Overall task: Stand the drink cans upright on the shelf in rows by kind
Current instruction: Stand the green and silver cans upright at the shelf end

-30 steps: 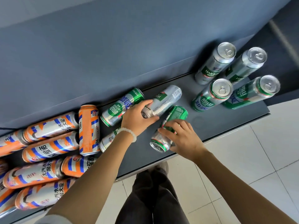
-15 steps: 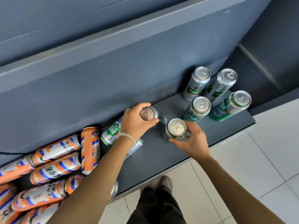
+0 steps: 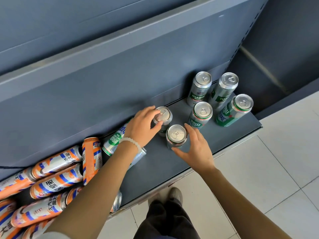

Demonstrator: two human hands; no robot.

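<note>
Left hand (image 3: pixel 143 125) has its grip wrapped round a silver can (image 3: pixel 162 118), right hand (image 3: pixel 195 149) curls round a green can (image 3: pixel 176 137), both upright mid-shelf (image 3: pixel 164 163); orange cans (image 3: pixel 57 163) lie left.

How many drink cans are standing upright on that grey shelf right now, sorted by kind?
Silver cans with dark green Harbin labels, standing free: 2
Green-and-silver cans, standing free: 2
Silver-topped cans, labels hidden: 2, the rear can gripped by the left hand, the front can between thumb and fingers of the right hand
Total upright: 6
</note>
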